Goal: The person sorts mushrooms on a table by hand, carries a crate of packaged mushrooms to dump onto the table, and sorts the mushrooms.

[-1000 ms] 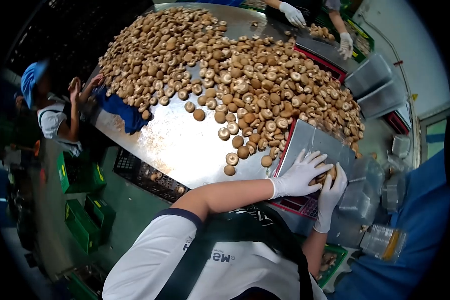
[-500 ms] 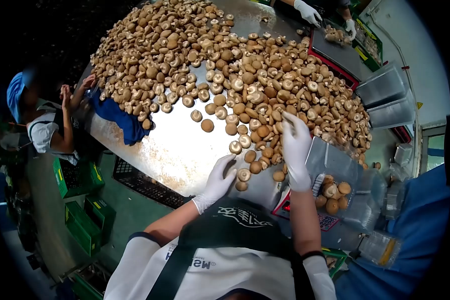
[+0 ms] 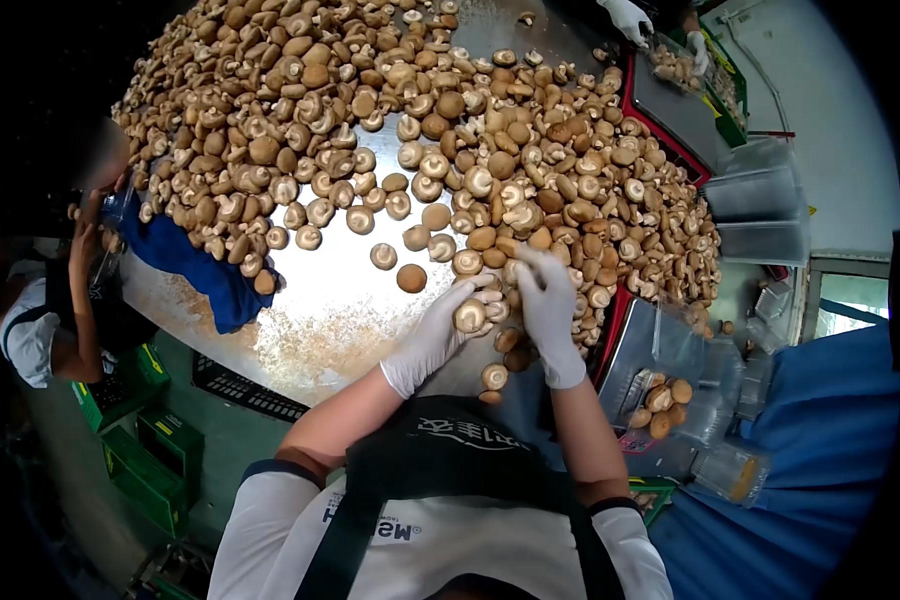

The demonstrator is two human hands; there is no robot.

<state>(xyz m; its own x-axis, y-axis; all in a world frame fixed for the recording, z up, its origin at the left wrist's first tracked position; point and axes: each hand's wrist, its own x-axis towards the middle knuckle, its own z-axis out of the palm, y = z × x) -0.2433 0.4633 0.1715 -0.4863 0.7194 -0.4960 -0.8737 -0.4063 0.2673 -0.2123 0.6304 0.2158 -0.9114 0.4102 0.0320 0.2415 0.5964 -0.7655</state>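
Both my hands wear white gloves and are at the near edge of a big mushroom pile (image 3: pixel 570 170) on a metal table (image 3: pixel 320 330). My left hand (image 3: pixel 448 325) curls around a pale-gilled mushroom (image 3: pixel 469 316), with others close by its fingertips. Beside it on the right, my right hand (image 3: pixel 547 310) reaches over the pile's edge, its fingertips at a brown mushroom (image 3: pixel 507 246); whether it grips that one is unclear. Several loose mushrooms lie between and below the hands. A clear tray of mushrooms (image 3: pixel 660 405) rests on the scale (image 3: pixel 620 365) to the right.
Empty clear trays (image 3: pixel 760 200) are stacked at the right. A co-worker's gloved hand (image 3: pixel 628 20) is at the far side near another scale (image 3: pixel 670 110). Another person stands at the left by a blue cloth (image 3: pixel 195 265). Green crates (image 3: pixel 145 475) sit on the floor.
Both hands have left the tray on the scale and moved left to the pile. My left hand has closed around a mushroom. The view has shifted, and the left co-worker appears closer.
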